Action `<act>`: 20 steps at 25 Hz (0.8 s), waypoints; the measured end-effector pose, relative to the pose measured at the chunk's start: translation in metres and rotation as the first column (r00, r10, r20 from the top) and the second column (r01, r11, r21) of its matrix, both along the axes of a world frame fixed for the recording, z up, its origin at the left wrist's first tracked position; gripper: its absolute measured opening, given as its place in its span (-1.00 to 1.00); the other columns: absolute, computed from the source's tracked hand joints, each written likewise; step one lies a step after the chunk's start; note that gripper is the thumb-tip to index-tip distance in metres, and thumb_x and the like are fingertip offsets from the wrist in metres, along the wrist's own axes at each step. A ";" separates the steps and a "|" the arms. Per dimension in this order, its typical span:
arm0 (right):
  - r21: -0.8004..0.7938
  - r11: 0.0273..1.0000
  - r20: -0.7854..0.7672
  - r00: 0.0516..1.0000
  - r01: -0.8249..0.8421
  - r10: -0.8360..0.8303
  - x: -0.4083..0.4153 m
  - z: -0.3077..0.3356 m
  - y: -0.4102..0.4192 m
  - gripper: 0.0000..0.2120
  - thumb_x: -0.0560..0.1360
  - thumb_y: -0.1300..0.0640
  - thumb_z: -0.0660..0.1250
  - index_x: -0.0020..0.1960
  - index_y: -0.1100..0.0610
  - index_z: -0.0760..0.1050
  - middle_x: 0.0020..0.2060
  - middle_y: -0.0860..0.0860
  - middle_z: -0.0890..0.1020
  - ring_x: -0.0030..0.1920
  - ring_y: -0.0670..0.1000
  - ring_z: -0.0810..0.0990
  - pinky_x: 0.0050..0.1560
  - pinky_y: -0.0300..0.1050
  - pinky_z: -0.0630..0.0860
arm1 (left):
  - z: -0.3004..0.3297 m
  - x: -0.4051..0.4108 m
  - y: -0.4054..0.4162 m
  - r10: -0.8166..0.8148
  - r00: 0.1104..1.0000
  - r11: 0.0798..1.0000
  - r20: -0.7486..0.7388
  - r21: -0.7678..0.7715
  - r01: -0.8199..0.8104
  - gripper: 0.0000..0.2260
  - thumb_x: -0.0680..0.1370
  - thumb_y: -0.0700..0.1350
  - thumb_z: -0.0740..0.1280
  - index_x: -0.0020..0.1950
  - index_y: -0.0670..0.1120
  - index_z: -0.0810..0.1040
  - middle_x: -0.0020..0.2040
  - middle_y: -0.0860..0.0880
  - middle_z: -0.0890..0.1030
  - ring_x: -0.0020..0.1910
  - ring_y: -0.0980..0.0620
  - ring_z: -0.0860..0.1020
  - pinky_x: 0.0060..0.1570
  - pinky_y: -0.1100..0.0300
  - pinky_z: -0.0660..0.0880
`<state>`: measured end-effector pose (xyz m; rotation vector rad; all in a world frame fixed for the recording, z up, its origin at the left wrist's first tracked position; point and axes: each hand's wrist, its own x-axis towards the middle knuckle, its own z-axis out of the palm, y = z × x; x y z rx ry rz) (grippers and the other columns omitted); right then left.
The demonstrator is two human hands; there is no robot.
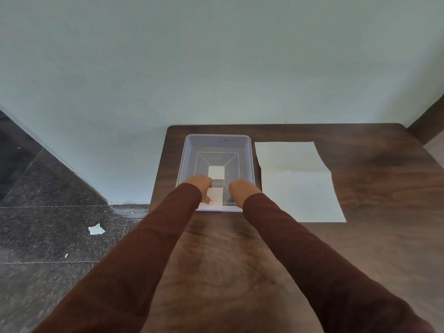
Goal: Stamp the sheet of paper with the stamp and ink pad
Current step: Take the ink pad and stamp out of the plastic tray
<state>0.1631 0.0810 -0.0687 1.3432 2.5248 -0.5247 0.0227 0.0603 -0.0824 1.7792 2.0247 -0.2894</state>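
A clear plastic tray (249,162) stands on the dark wooden table (240,248). Inside it is a small block with a white top and grey side (216,173). In front of the block lies a flat white pad (216,197). My left hand (199,186) is curled over the pad's left side, thumb on top. My right hand (241,189) is curled down into the tray just right of the block; its fingertips are hidden. A white sheet of paper (300,181) lies flat to the right of the tray.
The table's left edge runs close to the tray, with dark stone floor (48,212) beyond. A scrap of white paper (96,229) lies on the floor. A pale wall stands right behind the table. Bare wood shows in front of the tray and right of the sheet.
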 end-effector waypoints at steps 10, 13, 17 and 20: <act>0.039 0.999 -0.025 0.999 -0.024 0.025 0.004 0.010 -0.007 -0.73 0.53 0.41 0.12 0.17 0.36 0.49 0.14 0.30 0.59 0.17 0.25 0.56 0.23 0.02 0.47 | 0.018 -0.007 0.003 0.081 0.986 0.997 0.148 -0.003 -0.081 -0.67 0.53 -0.20 0.32 0.29 -0.24 0.51 0.27 -0.22 0.56 0.25 -0.18 0.52 0.29 0.03 0.45; 0.081 0.996 -0.046 0.999 -0.023 0.027 0.006 0.024 -0.013 -0.73 0.53 0.39 0.14 0.18 0.36 0.49 0.15 0.29 0.59 0.18 0.25 0.56 0.22 0.01 0.47 | 0.040 -0.006 0.001 0.074 0.986 0.995 0.151 0.048 -0.082 -0.67 0.53 -0.18 0.32 0.28 -0.24 0.52 0.26 -0.22 0.57 0.25 -0.17 0.51 0.27 0.06 0.42; 0.160 0.987 -0.087 0.996 -0.010 0.024 0.008 0.048 -0.021 -0.73 0.51 0.39 0.17 0.16 0.32 0.51 0.14 0.26 0.60 0.16 0.23 0.57 0.21 -0.01 0.47 | 0.074 -0.008 -0.004 0.038 0.989 0.996 0.139 0.071 -0.048 -0.69 0.53 -0.17 0.33 0.26 -0.23 0.54 0.24 -0.20 0.59 0.22 -0.16 0.53 0.22 0.08 0.45; 0.197 0.980 -0.109 0.994 0.005 0.017 0.012 0.061 -0.034 -0.72 0.51 0.39 0.17 0.17 0.31 0.51 0.15 0.24 0.60 0.17 0.22 0.56 0.21 -0.03 0.47 | 0.088 -0.006 -0.013 0.007 0.991 0.999 0.135 0.036 -0.012 -0.68 0.53 -0.16 0.34 0.26 -0.24 0.54 0.24 -0.20 0.59 0.23 -0.15 0.53 0.24 0.09 0.43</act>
